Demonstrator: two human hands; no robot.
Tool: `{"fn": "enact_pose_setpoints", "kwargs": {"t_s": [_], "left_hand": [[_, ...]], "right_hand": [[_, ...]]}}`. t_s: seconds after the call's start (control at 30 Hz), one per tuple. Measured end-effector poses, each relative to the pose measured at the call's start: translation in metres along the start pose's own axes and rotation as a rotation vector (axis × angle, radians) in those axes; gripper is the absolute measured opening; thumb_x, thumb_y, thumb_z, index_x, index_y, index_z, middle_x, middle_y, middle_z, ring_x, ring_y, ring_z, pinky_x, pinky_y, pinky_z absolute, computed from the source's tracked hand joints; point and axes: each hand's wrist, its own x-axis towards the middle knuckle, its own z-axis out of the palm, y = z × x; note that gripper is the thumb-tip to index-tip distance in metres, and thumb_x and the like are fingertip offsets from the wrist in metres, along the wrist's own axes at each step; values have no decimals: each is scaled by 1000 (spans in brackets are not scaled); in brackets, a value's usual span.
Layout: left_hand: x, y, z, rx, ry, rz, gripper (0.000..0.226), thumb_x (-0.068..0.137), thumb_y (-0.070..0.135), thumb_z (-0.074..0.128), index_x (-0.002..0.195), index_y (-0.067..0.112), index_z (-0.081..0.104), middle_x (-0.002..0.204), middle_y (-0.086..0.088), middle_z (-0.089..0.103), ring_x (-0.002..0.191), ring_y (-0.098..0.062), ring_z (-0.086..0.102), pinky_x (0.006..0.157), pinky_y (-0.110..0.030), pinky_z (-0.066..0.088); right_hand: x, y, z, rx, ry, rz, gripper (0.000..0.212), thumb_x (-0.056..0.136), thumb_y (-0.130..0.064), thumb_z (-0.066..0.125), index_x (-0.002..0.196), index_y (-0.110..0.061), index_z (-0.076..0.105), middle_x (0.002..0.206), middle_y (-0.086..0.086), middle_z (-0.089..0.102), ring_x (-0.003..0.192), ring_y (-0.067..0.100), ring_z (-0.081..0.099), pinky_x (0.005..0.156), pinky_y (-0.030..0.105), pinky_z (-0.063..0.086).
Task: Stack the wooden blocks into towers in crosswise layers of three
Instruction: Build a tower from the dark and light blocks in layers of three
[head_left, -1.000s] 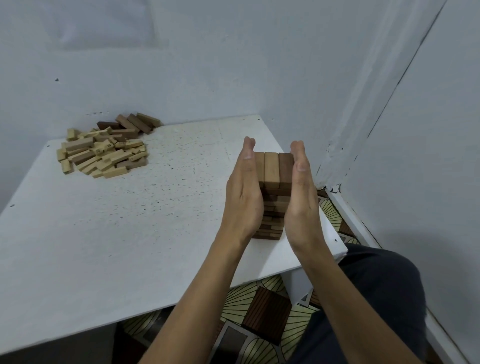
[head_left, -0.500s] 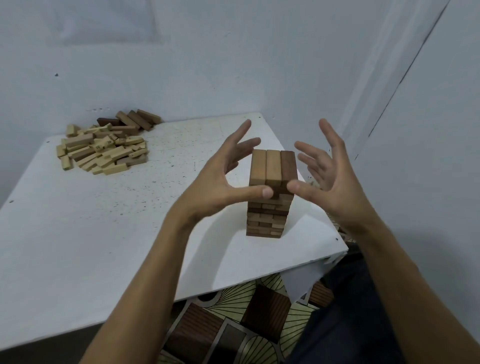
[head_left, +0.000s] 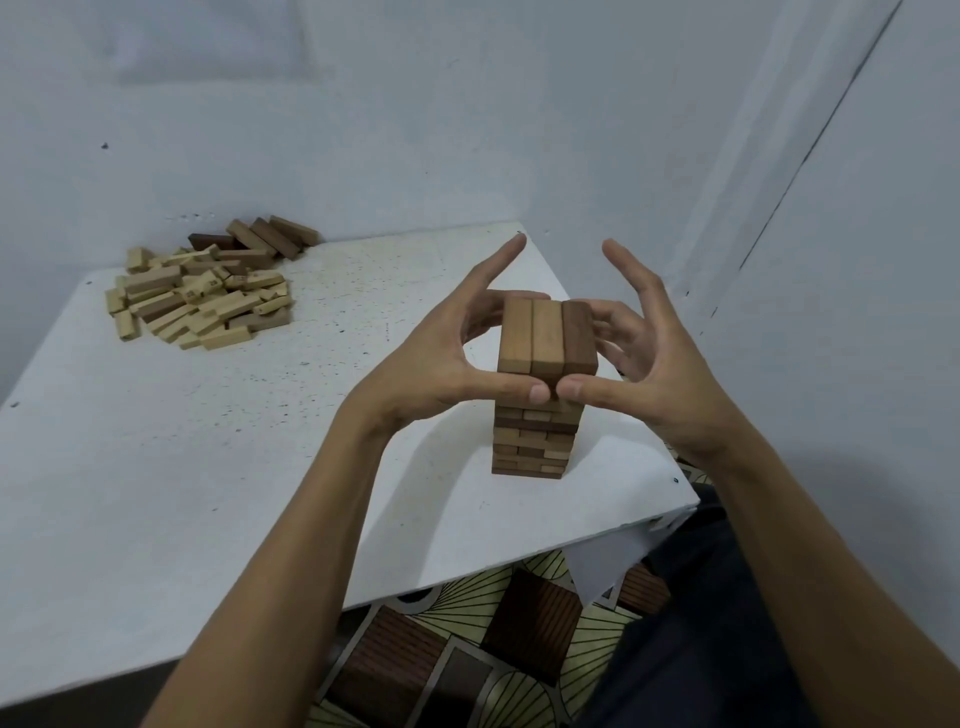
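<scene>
A tower of wooden blocks (head_left: 535, 436) stands near the right front corner of the white table (head_left: 156, 493). Its top layer (head_left: 545, 335) is three blocks side by side, the right one darker. My left hand (head_left: 441, 358) and right hand (head_left: 649, 364) enclose the top of the tower. Both thumbs press the near face just under the top layer, their tips almost touching. The other fingers reach round the far end and sides, and both index fingers point up, free. A pile of loose light and dark blocks (head_left: 202, 296) lies at the table's far left.
White walls close the table in at the back and right. The tower stands close to the table's front right edge (head_left: 649, 514). Below are a patterned floor (head_left: 467, 649) and my leg in dark trousers (head_left: 701, 623).
A second ago both hands pressed flat against the tower's left and right sides. They have since turned, and now the thumbs pinch its near face and the fingers its far side.
</scene>
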Motion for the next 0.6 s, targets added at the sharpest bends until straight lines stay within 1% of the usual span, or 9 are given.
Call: {"fn": "enact_pose_setpoints", "kwargs": {"t_s": [0.17,0.37,0.6], "left_hand": [[0,0,0,5,20,3,110,72,12,87,157,31,18,130,3,62,128,-11,54,117,-37,34],[1,-3,1,13,31,15,107,71,22,86,155,35,22,129,6,61,126,-11,55,116,-37,35],[1,-4,1,24,29,15,105,71,25,85,155,36,24,129,7,61,125,-7,55,114,-29,37]], "right_hand": [[1,1,0,-5,2,1,108,74,-17,84,155,-38,15,126,-2,63,129,19,54,118,51,30],[2,3,1,-12,10,-1,108,73,-21,84,155,-39,16,126,-3,64,130,19,53,118,51,31],[2,5,1,-13,22,-6,106,72,-25,85,154,-37,19,127,0,64,130,20,53,117,53,30]]}}
